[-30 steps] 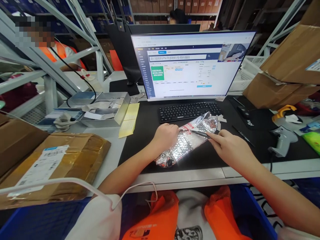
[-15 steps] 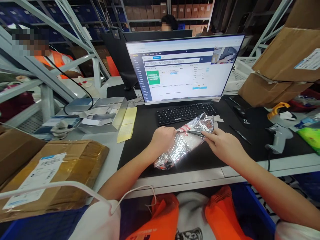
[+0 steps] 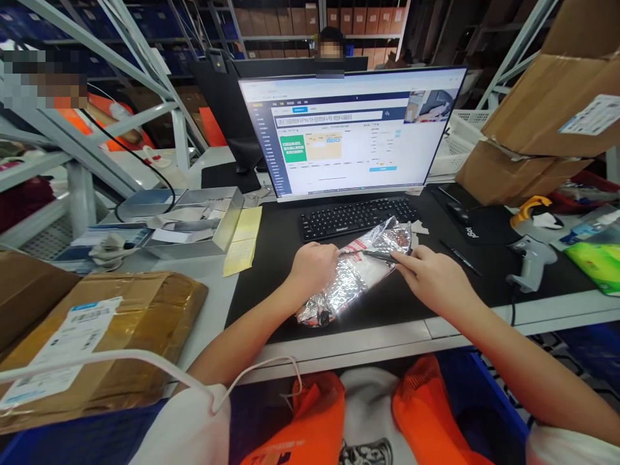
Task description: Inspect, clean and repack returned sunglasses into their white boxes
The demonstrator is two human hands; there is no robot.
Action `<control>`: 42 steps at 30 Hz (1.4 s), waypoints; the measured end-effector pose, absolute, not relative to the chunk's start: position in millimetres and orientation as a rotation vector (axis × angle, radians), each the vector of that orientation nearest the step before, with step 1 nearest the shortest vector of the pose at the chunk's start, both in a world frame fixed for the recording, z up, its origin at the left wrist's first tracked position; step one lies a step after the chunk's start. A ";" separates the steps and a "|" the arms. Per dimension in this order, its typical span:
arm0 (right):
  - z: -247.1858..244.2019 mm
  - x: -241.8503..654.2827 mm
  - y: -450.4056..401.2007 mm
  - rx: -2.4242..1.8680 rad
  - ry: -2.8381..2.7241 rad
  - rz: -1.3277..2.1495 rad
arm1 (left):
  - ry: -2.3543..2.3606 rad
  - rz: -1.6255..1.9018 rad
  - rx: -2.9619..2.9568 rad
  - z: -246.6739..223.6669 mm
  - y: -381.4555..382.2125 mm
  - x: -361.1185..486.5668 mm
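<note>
A shiny silver bubble-lined foil bag (image 3: 341, 294) with red and white printing lies aslant on the black desk mat (image 3: 271, 271), in front of the keyboard. My left hand (image 3: 314, 266) is closed on its upper left edge. My right hand (image 3: 429, 274) pinches a slim dark tool (image 3: 380, 256) that points left across the bag. Whether it is a knife or something else cannot be made out. The fingers of my right hand are at the bag's right side, and the bag's contents are hidden.
Behind the bag stand a keyboard (image 3: 358, 217) and a monitor (image 3: 353, 142). To the right are a pen (image 3: 460, 257), a mouse (image 3: 458, 213), a barcode scanner (image 3: 531, 261) and cardboard boxes (image 3: 557, 103). At left lie a taped carton (image 3: 145, 323), yellow paper slips (image 3: 245, 239) and a grey tray (image 3: 230, 223).
The view has shifted slightly, and a form field on the monitor is now tinted orange. Both hands keep their hold on the bag and the tool, with barely any movement.
</note>
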State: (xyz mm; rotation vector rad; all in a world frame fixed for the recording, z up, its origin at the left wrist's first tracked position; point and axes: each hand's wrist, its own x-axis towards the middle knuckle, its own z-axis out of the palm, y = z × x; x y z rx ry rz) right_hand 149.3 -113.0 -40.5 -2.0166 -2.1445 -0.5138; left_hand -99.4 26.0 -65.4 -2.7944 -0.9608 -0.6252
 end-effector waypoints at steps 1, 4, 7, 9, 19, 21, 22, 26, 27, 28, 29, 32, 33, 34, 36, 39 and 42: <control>-39.9 148.6 -112.8 -2.025 -2.148 -0.520 | -0.959 -0.637 -2.790 -65.7 26.2 -99.5; -37.6 149.8 -112.5 -2.035 -2.145 -0.480 | -0.949 -0.678 -2.794 -66.9 26.9 -99.4; -35.6 152.3 -112.1 -2.038 -2.138 -0.475 | -0.923 -0.697 -2.821 -68.3 27.2 -98.7; -35.3 152.2 -111.1 -2.038 -2.152 -0.517 | -0.922 -0.697 -2.834 -68.6 27.3 -98.3; -32.5 177.6 -109.1 -2.106 -1.995 -0.644 | -1.031 -0.757 -2.809 -69.2 22.0 -96.5; -33.0 181.9 -107.5 -2.098 -1.967 -0.617 | -1.138 -0.736 -2.814 -67.3 23.2 -96.9; -33.4 183.9 -107.7 -2.101 -1.953 -0.596 | -1.216 -0.729 -2.819 -66.0 25.0 -97.7; -35.4 195.4 -117.6 -2.065 -1.845 -0.422 | -1.476 -0.795 -2.975 -60.7 41.6 -104.2; -36.6 199.4 -121.5 -2.043 -1.817 -0.353 | -1.510 -0.843 -3.047 -60.2 47.6 -106.3; -38.3 203.8 -125.5 -2.024 -1.792 -0.282 | -1.545 -0.901 -3.122 -60.2 54.0 -108.2; -40.7 208.6 -129.4 -2.010 -1.769 -0.219 | -1.592 -0.976 -3.198 -60.7 60.5 -110.0; -52.1 225.7 -139.9 -1.996 -1.686 -0.109 | -1.760 -1.225 -3.357 -63.6 77.5 -113.6; -56.9 232.1 -143.1 -2.004 -1.649 -0.097 | -1.799 -1.285 -3.376 -64.2 81.6 -114.5; -61.9 238.7 -146.4 -2.019 -1.613 -0.089 | -1.821 -1.325 -3.382 -64.0 84.5 -115.5; -71.6 252.0 -153.5 -2.065 -1.551 -0.083 | -1.833 -1.355 -3.373 -60.9 87.0 -118.5; -83.3 269.2 -165.5 -2.130 -1.485 -0.079 | -1.803 -1.474 -3.321 -48.5 82.2 -125.7; -90.3 275.5 -176.0 -2.152 -1.443 -0.084 | -1.718 -1.578 -3.188 -32.0 69.8 -132.7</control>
